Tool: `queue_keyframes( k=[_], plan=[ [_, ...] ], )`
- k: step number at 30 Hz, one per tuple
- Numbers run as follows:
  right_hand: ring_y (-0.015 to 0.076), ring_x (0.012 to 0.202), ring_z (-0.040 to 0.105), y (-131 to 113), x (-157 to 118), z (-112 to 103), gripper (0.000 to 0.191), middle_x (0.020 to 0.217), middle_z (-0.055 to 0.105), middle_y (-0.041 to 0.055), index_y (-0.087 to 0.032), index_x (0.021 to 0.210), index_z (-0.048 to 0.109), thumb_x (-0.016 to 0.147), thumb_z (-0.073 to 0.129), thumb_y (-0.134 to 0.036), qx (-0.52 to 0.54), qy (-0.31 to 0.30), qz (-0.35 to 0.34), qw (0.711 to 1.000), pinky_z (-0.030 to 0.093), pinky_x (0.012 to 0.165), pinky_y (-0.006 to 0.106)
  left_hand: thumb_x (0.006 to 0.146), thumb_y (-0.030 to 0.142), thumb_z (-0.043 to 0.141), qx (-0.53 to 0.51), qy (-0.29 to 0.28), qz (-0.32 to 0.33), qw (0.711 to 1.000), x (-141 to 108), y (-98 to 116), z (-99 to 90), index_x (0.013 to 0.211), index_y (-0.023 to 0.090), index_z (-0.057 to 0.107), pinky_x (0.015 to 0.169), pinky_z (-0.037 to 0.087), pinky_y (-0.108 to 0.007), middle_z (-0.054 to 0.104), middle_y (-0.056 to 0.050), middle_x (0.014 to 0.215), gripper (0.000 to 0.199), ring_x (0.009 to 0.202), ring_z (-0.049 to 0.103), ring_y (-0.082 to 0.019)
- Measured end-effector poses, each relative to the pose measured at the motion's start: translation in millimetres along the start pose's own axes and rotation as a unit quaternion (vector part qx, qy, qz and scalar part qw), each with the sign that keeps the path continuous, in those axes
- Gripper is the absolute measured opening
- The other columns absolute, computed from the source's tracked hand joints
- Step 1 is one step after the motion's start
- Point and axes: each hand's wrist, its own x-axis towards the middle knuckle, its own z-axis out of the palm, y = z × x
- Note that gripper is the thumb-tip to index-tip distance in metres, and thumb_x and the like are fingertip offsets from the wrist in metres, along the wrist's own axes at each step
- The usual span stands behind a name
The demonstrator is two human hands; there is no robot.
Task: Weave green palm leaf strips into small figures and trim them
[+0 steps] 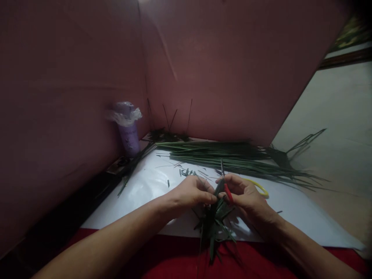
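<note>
A bundle of folded green leaf strips [213, 228] hangs over the near edge of the white sheet, its pointed ends spread out over the red cloth. My left hand [197, 192] is closed on its upper part, thumb and fingers pinched together. Scissors [228, 193] with red handles are in my right hand [243, 193], their metal blades pointing up and away. The right fingertips also meet the top of the leaf bundle, close to the left thumb.
Long green leaf strips [215, 151] lie across the back of the white sheet [145, 186]. Small cut pieces [187, 172] are scattered before them. A yellow ring-shaped item [261, 188] lies behind my right hand. A purple tumbler [130, 135] with clear plastic stands back left, near pink walls.
</note>
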Motion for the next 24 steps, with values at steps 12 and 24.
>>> queue_keyframes(
  k=[12, 24],
  plan=[
    [0.0126, 0.064, 0.057, 3.1, 2.4, 2.6, 0.033, 0.074, 0.064, 0.0000, -0.020, 0.086, 0.061, 0.058, 0.079, -0.024, 0.022, 0.005, -0.005, 1.000, 0.044, 0.056, 0.022, 0.060, 0.021, 0.062, 0.012, 0.033, 0.012, 0.999, -0.3, 1.0, 4.1, 0.057, 0.012, 0.060, 0.050, 0.028, -0.023, 0.048, 0.003, 0.050, 0.010, 0.048, 0.040, -0.008],
    [0.0084, 0.050, 0.045, 13.0, 9.0, -9.3, 0.034, 0.065, 0.053, -0.0043, -0.021, 0.093, 0.056, 0.066, 0.073, -0.031, -0.046, -0.062, 0.018, 0.997, 0.034, 0.044, 0.020, 0.055, 0.019, 0.064, -0.093, 0.129, 0.019, 0.987, 2.7, 15.4, -5.2, 0.060, 0.012, 0.059, 0.053, 0.033, -0.023, 0.052, 0.002, 0.051, 0.010, 0.049, 0.044, -0.008]
  ],
)
